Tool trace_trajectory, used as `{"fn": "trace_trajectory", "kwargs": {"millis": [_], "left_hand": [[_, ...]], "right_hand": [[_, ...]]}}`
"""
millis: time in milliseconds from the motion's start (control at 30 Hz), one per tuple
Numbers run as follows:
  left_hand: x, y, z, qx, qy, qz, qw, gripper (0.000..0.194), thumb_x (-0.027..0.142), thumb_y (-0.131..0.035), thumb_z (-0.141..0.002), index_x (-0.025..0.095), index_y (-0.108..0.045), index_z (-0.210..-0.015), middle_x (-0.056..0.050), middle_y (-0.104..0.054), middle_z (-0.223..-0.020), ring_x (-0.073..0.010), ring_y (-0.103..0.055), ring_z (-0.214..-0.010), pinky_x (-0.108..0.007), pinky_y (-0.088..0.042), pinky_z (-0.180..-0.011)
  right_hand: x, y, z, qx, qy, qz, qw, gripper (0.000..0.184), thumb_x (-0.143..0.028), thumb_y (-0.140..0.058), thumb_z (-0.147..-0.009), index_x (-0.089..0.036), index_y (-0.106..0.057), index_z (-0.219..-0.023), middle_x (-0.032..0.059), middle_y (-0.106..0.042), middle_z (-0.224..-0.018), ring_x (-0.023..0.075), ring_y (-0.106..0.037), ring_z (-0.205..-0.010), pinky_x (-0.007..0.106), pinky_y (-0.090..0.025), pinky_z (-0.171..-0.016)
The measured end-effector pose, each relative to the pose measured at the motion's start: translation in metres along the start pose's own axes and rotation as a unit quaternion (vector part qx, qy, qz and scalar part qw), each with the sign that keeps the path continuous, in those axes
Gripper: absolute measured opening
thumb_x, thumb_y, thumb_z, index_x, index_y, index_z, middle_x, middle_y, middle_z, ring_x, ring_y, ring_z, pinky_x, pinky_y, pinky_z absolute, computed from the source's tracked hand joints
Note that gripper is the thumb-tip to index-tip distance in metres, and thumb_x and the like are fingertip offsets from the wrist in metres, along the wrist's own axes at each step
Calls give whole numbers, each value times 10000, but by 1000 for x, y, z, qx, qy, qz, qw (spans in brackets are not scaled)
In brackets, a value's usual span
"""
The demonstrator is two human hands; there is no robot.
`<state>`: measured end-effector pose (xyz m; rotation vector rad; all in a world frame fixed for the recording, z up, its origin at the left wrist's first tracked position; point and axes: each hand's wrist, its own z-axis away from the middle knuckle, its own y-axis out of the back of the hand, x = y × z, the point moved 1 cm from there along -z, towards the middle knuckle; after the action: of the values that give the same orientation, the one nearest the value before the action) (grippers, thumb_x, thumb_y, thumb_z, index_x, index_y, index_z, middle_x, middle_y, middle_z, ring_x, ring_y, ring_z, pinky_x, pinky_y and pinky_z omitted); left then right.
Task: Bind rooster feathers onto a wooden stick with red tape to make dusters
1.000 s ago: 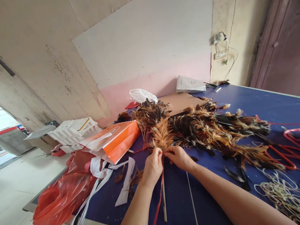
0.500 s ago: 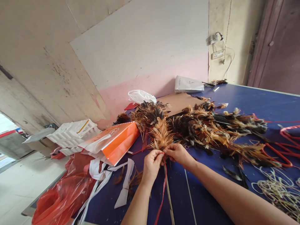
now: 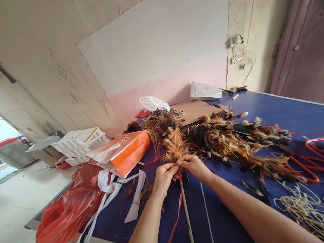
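Both hands meet at the lower end of a bunch of golden-brown feathers bound round a thin stick, like a feather duster. My left hand is closed, with thumb and forefinger pinched on a red plastic strip where it meets the feathers. From there the strip trails down toward the table's near edge. My right hand is closed too, its thumb and forefinger pinching at the same spot, fingertips touching the left ones. The fingers partly hide the binding. Darker feathers lie just beyond.
On the blue table, a long heap of brown and black feathers lies to the right, near tangled pale string and red cord. An orange paper bag and a red plastic bag are on the left.
The hands stay pinched at the feather base, with slight finger movement. The camera view has shifted a little, and the stick's lower end appears slightly farther right.
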<state>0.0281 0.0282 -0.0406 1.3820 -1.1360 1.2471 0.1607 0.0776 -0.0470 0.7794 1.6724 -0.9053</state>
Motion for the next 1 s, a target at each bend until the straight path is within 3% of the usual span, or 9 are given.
{"fn": "trace_trajectory", "kwargs": {"millis": [167, 367, 433, 533, 633, 733, 1000], "left_hand": [[-5, 0, -2, -13, 33, 93, 995, 268, 344, -748, -597, 114, -705, -726, -21, -619, -570, -54, -459, -449, -170, -319, -431], [-6, -2, -2, 24, 13, 79, 997, 254, 332, -718, -638, 102, -687, -743, -32, -635, -605, -69, -504, -482, -165, -363, -438], [-5, -2, -2, 57, 4, 59, 997, 255, 337, -707, -645, 106, -683, -750, -29, -637, -595, -86, -531, -493, -177, -404, -458], [-5, -1, -2, 85, 5, 48, 995, 234, 329, -691, -654, 114, -676, -744, -25, -642, -583, -106, -561, -506, -193, -444, -484], [-6, -2, -1, 93, 10, 43, 995, 198, 309, -678, -658, 121, -666, -720, -22, -641, -564, -115, -572, -500, -203, -463, -494], [-5, -3, -1, 97, 13, 43, 994, 181, 301, -675, -656, 129, -659, -710, -15, -637, -550, -120, -577, -497, -210, -474, -501], [-2, -4, 1, 91, 12, 50, 994, 160, 287, -681, -644, 135, -660, -690, -17, -648, -557, -120, -585, -500, -206, -479, -505]], "right_hand": [[3, -4, -1, -2, 18, -16, 1000, 264, -390, -664, -682, -132, -642, -634, -4, -586, -569, 97, -507, -545, 237, -419, -584], [5, -5, 1, 77, -15, -9, 997, 242, -374, -624, -699, -147, -601, -779, -45, -529, -523, 66, -415, -425, 193, -318, -417], [5, -4, 1, 96, -2, 24, 995, 208, -351, -608, -708, -155, -576, -767, -47, -529, -526, 68, -418, -424, 191, -319, -411], [3, -5, 3, 88, 40, 120, 988, 147, -292, -592, -718, -148, -607, -743, -6, -601, -614, 100, -518, -528, 208, -408, -507], [-1, -8, 6, 89, 83, 230, 965, 146, -227, -572, -723, -150, -668, -801, 30, -657, -737, 138, -586, -662, 232, -450, -630], [-7, -10, 8, 102, 123, 314, 936, 162, -173, -541, -729, -157, -696, -775, 40, -658, -751, 146, -589, -687, 238, -444, -659], [-11, -10, 9, 100, 120, 358, 921, 156, -151, -545, -731, -155, -701, -735, 41, -644, -734, 141, -578, -677, 232, -437, -661]]}}
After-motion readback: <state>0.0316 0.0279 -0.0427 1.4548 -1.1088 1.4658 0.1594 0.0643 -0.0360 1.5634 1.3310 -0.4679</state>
